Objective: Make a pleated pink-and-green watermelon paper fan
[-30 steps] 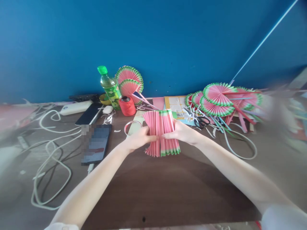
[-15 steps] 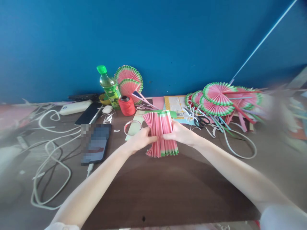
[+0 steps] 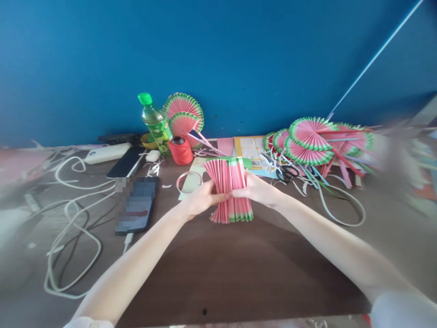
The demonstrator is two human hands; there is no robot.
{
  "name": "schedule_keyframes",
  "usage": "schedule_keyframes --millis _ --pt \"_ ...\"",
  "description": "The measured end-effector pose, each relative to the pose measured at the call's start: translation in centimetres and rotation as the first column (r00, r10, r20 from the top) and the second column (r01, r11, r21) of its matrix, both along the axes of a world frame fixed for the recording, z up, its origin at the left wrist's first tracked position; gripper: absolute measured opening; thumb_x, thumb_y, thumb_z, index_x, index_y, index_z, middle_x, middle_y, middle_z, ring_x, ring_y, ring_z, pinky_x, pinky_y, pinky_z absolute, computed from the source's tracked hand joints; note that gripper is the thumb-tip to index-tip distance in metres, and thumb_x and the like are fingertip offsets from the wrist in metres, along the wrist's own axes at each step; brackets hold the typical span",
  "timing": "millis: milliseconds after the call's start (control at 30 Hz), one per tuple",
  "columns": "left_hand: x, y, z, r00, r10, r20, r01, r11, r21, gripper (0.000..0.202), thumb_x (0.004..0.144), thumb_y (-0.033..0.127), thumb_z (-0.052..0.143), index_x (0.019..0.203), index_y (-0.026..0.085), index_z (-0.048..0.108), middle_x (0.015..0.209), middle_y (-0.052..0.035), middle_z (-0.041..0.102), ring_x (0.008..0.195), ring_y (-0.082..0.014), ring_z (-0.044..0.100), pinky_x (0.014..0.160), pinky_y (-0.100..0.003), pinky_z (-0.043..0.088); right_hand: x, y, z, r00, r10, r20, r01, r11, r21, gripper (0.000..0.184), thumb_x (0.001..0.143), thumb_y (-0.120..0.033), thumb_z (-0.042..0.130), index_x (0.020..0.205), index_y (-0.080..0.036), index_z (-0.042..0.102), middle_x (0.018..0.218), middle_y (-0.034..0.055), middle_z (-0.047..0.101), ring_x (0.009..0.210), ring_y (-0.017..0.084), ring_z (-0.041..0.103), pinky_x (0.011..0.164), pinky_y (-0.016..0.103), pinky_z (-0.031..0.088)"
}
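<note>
A pleated paper fan (image 3: 235, 175), pink with green and white edges, is held above the dark table in front of me. My left hand (image 3: 202, 197) grips its left side, the thumb lying across the folds at mid-height. From the right, my right hand (image 3: 257, 189) grips it too, thumb pressed on the pleats close to the left thumb. Between the thumbs the folds are squeezed narrow, and they flare at top and bottom. The other fingers of both hands are mostly hidden behind the paper.
A roll of clear tape (image 3: 189, 183), a red thread spool (image 3: 180, 151) and a green-capped bottle (image 3: 155, 123) stand beyond my left hand. Finished fans (image 3: 312, 139) and scissors (image 3: 287, 173) lie right. A phone (image 3: 138, 205) and white cables (image 3: 73, 218) lie left.
The two thumbs have shifted slightly on the pleats, the left one a little to the right. The fan's lower edge is drawn in slightly narrower. Everything else stays put.
</note>
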State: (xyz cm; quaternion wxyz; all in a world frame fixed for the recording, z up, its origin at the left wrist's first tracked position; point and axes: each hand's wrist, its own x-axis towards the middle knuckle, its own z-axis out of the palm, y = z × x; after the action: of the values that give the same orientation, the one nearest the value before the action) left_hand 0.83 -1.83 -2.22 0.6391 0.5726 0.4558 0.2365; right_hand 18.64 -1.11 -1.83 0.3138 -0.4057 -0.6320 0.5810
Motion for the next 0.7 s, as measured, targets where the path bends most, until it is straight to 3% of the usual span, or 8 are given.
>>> schedule_keyframes --millis 167,300,533,700 --pt "-0.07 -0.03 -0.06 1.0 -0.016 -0.024 0.017 0.999 0.043 0.044 0.069 0.031 0.067 0.108 0.018 0.053 0.094 -0.0053 0.062 0.09 -0.0226 0.059 0.076 -0.036 0.048 0.04 -0.14 0.15 0.996 0.036 -0.076 -0.041 0.997 -0.068 0.04 0.072 -0.027 0.065 0.111 -0.021 0.057 0.105 0.0053 0.065 0.095 0.022 0.06 0.091 0.044 0.047" --pt "0.0 -0.1 0.08 1.0 -0.002 -0.03 0.003 0.999 0.045 0.049 0.07 0.034 0.066 0.113 0.019 0.049 0.102 -0.0067 0.06 0.094 -0.0229 0.058 0.079 -0.036 0.048 -0.01 -0.21 -0.15 0.989 0.027 -0.143 -0.046 0.99 -0.13 0.034 0.079 -0.036 0.058 0.111 -0.022 0.058 0.108 0.0042 0.064 0.1 0.02 0.059 0.097 0.043 0.043" --pt "-0.03 -0.01 0.02 0.999 -0.004 0.044 0.002 0.999 0.053 0.06 0.074 0.036 0.063 0.127 0.023 0.038 0.121 -0.0103 0.054 0.11 -0.0259 0.052 0.083 -0.039 0.047 -0.09 -0.11 -0.34 0.991 -0.048 -0.124 0.03 0.989 -0.142 0.028 0.081 -0.038 0.055 0.103 -0.024 0.063 0.108 0.0017 0.065 0.107 0.021 0.056 0.106 0.045 0.032" --pt "-0.08 0.11 -0.26 0.995 -0.031 0.099 0.032 0.999 -0.011 0.062 0.074 0.036 0.064 0.128 0.022 0.038 0.12 -0.0109 0.055 0.11 -0.025 0.053 0.088 -0.041 0.044 0.01 -0.02 -0.24 0.993 -0.048 -0.108 0.034 0.992 -0.123 0.028 0.081 -0.038 0.054 0.103 -0.024 0.064 0.106 0.0016 0.066 0.109 0.021 0.054 0.106 0.045 0.032"
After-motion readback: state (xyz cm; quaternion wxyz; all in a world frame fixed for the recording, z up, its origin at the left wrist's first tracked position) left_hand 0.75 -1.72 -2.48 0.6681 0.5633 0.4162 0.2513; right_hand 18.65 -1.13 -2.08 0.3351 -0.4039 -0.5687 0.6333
